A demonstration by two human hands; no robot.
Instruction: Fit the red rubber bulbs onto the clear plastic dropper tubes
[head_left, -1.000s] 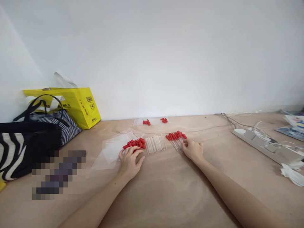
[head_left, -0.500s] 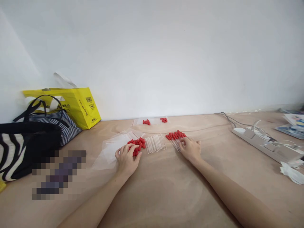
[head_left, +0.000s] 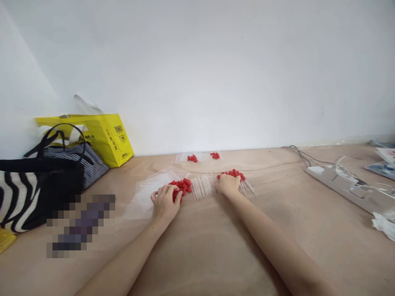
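Note:
My left hand (head_left: 165,202) rests at the near left side of a pile of small red caps (head_left: 184,186), its curved fingers spread and its thumb apart, touching the caps. Right of that pile lies a row of thin clear sticks or tubes (head_left: 202,187). At the row's right end is my right hand (head_left: 228,184), knuckles up and fingers bent down; its fingertips and anything in them are hidden. Just beyond and beside it, thin sticks with red caps (head_left: 243,181) fan out on the table, partly covered by the hand.
Clear plastic zip bags (head_left: 138,199) lie left of the caps. Another bag (head_left: 203,156) with two groups of red pieces is near the wall. Yellow and striped bags (head_left: 114,144) stand at left, beside a blurred-out object (head_left: 84,224). A power strip (head_left: 342,185) with cables lies right.
My right hand has moved left, from the capped sticks toward the row of clear sticks. The capped sticks now lie more fanned out. My left hand stays at the red pile.

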